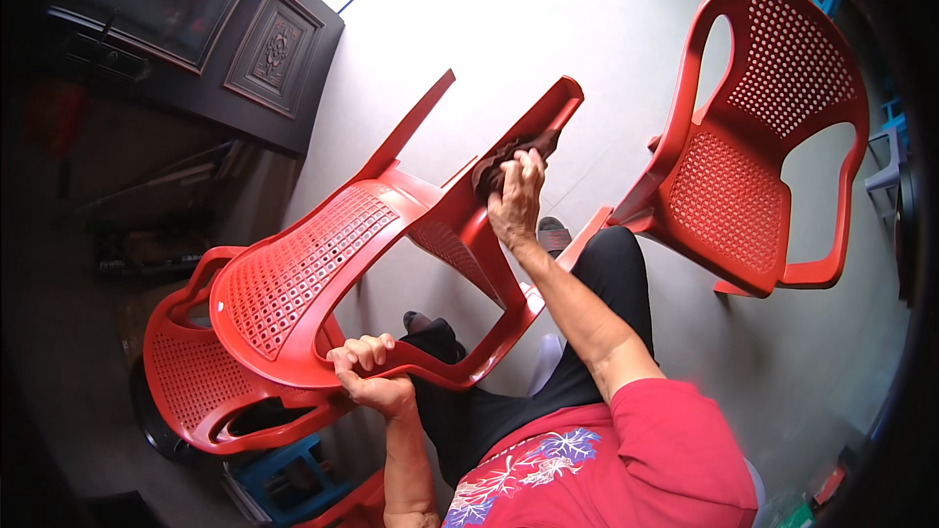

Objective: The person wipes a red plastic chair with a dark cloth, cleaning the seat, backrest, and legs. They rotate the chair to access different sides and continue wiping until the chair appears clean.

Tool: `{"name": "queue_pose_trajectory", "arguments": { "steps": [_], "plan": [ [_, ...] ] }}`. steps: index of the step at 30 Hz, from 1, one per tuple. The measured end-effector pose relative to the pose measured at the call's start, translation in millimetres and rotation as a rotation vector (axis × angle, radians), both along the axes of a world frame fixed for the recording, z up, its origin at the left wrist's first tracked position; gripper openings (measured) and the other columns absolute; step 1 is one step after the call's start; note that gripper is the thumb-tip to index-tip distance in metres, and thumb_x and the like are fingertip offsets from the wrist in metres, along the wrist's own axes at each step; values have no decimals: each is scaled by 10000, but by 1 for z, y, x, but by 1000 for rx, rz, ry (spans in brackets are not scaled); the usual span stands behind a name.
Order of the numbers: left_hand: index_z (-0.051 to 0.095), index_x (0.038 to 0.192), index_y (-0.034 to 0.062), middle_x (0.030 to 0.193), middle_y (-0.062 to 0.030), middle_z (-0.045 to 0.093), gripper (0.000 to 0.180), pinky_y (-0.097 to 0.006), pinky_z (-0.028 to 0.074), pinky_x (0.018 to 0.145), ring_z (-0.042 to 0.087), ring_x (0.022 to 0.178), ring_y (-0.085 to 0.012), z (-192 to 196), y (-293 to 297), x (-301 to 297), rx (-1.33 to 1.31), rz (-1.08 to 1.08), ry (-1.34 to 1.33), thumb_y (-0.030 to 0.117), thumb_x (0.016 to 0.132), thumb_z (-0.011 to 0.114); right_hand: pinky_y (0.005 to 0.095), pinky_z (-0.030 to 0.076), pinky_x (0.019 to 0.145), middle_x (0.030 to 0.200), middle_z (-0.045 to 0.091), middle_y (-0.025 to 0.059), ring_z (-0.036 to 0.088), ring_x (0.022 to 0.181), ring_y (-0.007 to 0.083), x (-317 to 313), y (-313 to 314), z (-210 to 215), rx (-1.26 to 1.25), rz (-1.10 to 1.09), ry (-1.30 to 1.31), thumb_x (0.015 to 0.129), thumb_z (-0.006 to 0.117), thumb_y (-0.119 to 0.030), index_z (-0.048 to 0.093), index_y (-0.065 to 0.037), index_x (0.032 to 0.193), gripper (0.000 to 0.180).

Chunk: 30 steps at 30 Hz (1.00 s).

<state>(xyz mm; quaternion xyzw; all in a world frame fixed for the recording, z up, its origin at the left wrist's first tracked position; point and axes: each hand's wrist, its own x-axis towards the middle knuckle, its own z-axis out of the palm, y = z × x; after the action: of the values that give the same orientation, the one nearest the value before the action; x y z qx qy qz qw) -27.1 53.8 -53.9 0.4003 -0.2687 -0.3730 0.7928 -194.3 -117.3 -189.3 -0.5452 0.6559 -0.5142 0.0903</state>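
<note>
Plainly, printed on my red short-sleeved shirt [646, 460] is a branching design in white and blue, and any lettering near it is too small for me to read. Cut off by the lower edge is a piece of red plastic [362, 506] I can't identify, and the shelves [147, 235] at the left sink into shadow. I count three red plastic chairs with perforated panels: the tipped red chair [401, 200] lies across in front of me, its legs pointing to the upper right; the second red chair [191, 372] is beyond it at the lower left, partly covered; the third red chair [729, 205] stands apart at the right. My left hand [372, 372] is curled tight around the tipped chair's armrest, while my right hand [516, 198] clasps one crumpled dark brown cloth [486, 176] against a leg of it
</note>
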Motion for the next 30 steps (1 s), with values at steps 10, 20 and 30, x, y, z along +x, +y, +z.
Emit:
{"name": "queue_pose_trajectory", "arguments": {
  "steps": [10, 20, 30],
  "plan": [
    [327, 761, 123, 599, 7, 287, 252, -327, 377, 602, 300, 546, -128, -7, 17, 7, 16, 13, 53, 252, 973, 366, 451, 391, 765, 910, 543, 79, 518, 936, 252, 48, 80, 43, -63, 600, 420, 720, 581, -102, 550, -88, 908, 191],
    [307, 770, 104, 618, -9, 308, 215, -348, 400, 628, 330, 552, -139, -6, 24, -7, -15, -123, -56, 182, 962, 364, 487, 443, 834, 1021, 578, 216, 541, 968, 374, 65, 2, 67, 353, 481, 262, 785, 555, -202, 563, -48, 1051, 308],
    [465, 878, 128, 678, 33, 409, 114, -239, 336, 538, 388, 591, -73, -36, 48, -17, 275, 110, -171, 217, 926, 517, 420, 394, 899, 1073, 466, 118, 463, 989, 318, 110, 94, 198, -328, 1406, -195, 727, 654, -78, 555, -78, 993, 284]
  ]
}}
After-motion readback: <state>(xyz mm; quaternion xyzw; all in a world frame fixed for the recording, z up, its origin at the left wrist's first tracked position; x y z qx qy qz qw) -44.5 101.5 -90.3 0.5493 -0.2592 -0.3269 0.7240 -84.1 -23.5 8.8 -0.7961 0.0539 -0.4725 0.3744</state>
